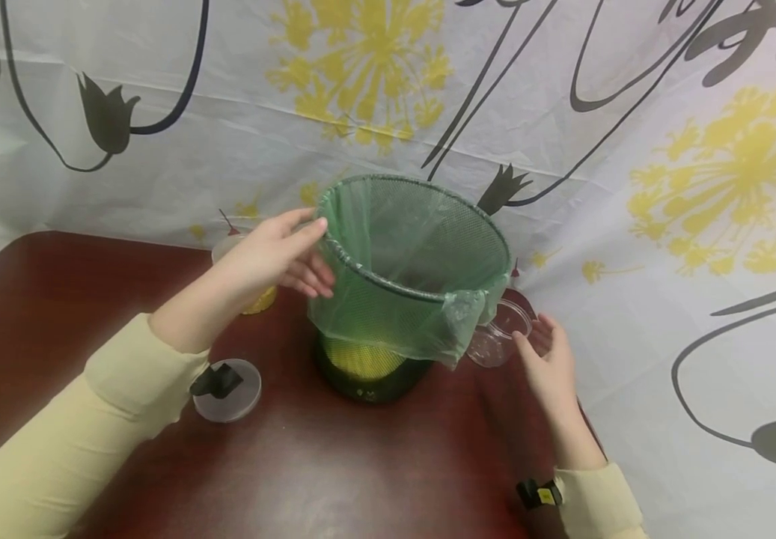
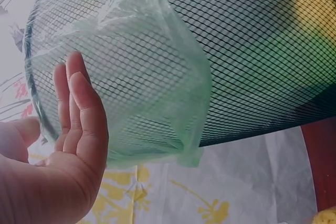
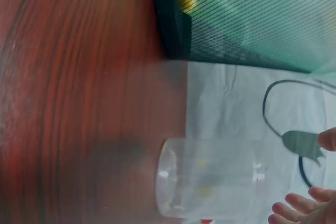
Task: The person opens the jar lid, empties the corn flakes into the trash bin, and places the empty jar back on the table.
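A round, finely gridded mesh bin (image 1: 364,361) is standing just beside the left fingers, its thin, crinkled green plastic liner (image 1: 388,318) draping over the rim. A smooth, clear, cylindrical jar (image 1: 489,348) is standing between the bin and the right fingers. The left hand (image 1: 280,251) is tilting alongside the rim, thumb and fingers parted; the right hand (image 1: 549,363) is holding its fingers wide, near the jar.
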A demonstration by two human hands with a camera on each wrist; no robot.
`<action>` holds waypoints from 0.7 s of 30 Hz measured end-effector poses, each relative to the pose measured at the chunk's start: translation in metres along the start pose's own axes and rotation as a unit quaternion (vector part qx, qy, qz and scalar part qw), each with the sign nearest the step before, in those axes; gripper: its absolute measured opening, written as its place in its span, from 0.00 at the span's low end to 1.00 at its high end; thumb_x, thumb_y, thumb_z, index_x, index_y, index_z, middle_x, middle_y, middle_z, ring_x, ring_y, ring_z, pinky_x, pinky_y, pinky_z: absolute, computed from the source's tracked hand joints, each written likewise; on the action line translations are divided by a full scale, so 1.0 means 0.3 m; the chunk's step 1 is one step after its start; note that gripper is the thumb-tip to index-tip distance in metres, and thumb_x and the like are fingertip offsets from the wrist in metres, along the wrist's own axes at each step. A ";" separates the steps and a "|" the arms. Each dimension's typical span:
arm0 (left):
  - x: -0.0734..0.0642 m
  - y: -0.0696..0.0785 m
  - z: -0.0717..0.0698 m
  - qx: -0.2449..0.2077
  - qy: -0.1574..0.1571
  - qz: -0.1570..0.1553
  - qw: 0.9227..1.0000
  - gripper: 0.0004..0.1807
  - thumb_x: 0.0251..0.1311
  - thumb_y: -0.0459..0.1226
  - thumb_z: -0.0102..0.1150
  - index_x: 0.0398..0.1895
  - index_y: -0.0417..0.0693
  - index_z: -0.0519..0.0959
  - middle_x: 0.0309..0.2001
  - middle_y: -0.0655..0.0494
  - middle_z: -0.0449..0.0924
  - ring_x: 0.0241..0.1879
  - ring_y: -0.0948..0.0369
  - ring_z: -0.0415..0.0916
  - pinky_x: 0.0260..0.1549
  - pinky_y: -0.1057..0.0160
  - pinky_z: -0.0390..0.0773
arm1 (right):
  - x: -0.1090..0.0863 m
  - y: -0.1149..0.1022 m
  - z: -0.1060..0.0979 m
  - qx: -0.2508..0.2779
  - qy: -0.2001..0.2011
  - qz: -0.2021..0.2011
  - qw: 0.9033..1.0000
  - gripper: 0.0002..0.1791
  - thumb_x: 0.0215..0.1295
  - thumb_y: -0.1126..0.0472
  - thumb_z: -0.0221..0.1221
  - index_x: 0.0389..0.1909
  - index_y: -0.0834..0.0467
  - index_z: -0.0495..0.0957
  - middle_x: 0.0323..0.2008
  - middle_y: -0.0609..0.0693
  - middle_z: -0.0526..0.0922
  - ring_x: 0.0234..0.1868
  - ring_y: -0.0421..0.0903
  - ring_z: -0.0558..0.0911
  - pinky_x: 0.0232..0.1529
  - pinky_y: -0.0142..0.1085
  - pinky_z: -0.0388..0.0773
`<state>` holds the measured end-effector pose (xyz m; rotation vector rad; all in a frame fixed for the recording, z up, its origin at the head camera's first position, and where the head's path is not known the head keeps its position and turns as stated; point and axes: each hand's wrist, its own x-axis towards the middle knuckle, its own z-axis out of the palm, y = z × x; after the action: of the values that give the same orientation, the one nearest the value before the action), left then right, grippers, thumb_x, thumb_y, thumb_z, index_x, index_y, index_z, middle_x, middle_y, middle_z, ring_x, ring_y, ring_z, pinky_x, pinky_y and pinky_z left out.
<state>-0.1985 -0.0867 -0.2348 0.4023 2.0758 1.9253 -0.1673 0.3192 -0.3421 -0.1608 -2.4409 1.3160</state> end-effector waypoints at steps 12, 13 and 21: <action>-0.026 -0.056 -0.057 -0.004 0.009 0.021 1.000 0.38 0.73 0.51 0.41 0.76 0.44 0.40 0.30 0.42 0.81 0.30 0.48 0.82 0.35 0.52 0.81 | -0.054 -0.076 -0.002 0.013 0.024 -0.025 0.999 0.28 0.68 0.63 0.57 0.66 0.66 0.62 0.58 0.60 0.72 0.58 0.54 0.72 0.57 0.34 0.70; -0.030 -0.061 -0.064 -0.004 0.012 0.020 1.000 0.38 0.73 0.51 0.41 0.76 0.43 0.40 0.30 0.42 0.81 0.30 0.48 0.82 0.34 0.52 0.81 | -0.057 -0.081 -0.001 0.011 0.027 -0.028 0.999 0.27 0.68 0.63 0.57 0.65 0.66 0.64 0.57 0.59 0.73 0.57 0.52 0.73 0.55 0.30 0.70; -0.049 -0.109 -0.116 0.026 0.036 0.015 0.999 0.36 0.73 0.47 0.45 0.75 0.42 0.46 0.28 0.47 0.82 0.27 0.51 0.83 0.31 0.56 0.81 | -0.090 -0.123 0.000 0.028 0.027 -0.069 0.997 0.19 0.68 0.67 0.56 0.58 0.67 0.70 0.49 0.59 0.79 0.46 0.36 0.77 0.50 0.23 0.70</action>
<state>-0.1989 -0.1268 -0.2646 0.3814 2.1804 1.9339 -0.1396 0.2911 -0.3186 -0.0120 -2.3225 1.3005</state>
